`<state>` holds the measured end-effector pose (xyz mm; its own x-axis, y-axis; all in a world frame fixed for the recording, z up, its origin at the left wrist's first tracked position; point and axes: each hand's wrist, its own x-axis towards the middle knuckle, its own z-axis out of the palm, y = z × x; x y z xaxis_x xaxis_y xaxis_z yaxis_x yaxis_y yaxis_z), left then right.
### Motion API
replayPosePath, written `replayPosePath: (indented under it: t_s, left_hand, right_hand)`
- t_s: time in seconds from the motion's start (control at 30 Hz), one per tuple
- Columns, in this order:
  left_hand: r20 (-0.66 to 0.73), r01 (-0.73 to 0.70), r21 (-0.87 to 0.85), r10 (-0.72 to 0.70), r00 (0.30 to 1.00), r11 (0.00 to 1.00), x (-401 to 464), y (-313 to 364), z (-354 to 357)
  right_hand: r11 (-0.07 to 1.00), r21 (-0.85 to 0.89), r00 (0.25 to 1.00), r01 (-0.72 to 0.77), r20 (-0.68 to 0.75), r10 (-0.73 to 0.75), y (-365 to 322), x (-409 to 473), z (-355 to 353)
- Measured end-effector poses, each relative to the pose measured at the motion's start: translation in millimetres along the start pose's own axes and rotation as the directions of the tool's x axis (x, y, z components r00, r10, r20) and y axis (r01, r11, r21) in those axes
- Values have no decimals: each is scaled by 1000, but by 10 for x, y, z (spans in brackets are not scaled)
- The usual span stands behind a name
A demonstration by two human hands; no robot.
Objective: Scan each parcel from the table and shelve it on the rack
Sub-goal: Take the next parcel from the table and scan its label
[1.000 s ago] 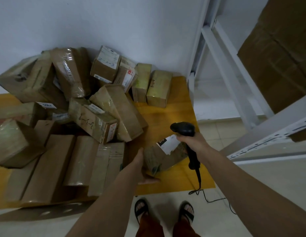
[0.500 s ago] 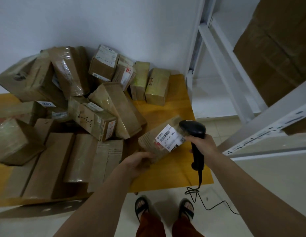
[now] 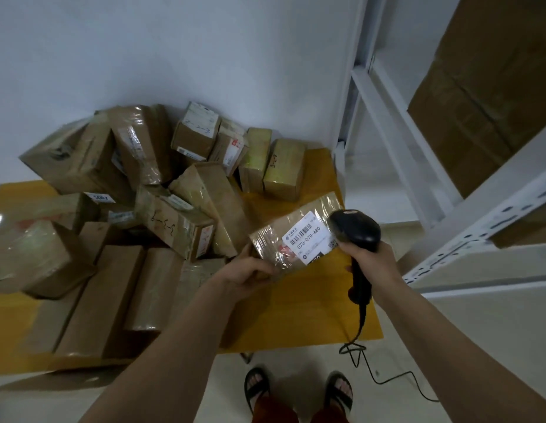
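Note:
My left hand (image 3: 248,268) grips the near left corner of a small taped brown parcel (image 3: 283,236), held tilted above the yellow table (image 3: 296,315). Its white barcode label (image 3: 309,238) faces up. My right hand (image 3: 369,261) is closed on the handle of a black corded barcode scanner (image 3: 355,228), whose head sits just right of the label, overlapping the parcel's right edge. A heap of brown cardboard parcels (image 3: 119,209) covers the table's left and back. The white metal rack (image 3: 467,215) stands to the right.
Large cardboard boxes (image 3: 485,96) sit on the rack's upper shelf. The scanner's black cable (image 3: 375,370) trails down onto the pale floor by my sandalled feet (image 3: 299,392). A white wall stands behind the table.
My left hand has lifted the parcel off the table and turned it so its label faces up. The scanner has shifted up and right beside the label.

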<state>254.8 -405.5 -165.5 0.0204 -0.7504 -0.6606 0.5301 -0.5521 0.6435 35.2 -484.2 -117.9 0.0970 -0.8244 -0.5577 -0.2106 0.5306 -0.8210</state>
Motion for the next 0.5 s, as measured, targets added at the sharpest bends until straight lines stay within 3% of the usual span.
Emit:
replayPosePath:
  t_s: [0.13, 0.27, 0.5]
  left_hand:
    - [82, -127, 112, 119, 990, 986, -123, 364, -7]
    - [72, -194, 145, 186, 980, 970, -289, 633, 7]
    - [58, -326, 198, 321, 945, 924, -478, 1095, -73]
  right_hand:
    - [996, 6, 996, 88, -11, -88, -241, -123, 85]
    - [984, 8, 984, 178, 5, -178, -473, -228, 177]
    - [920, -92, 917, 381, 167, -363, -756, -554, 360]
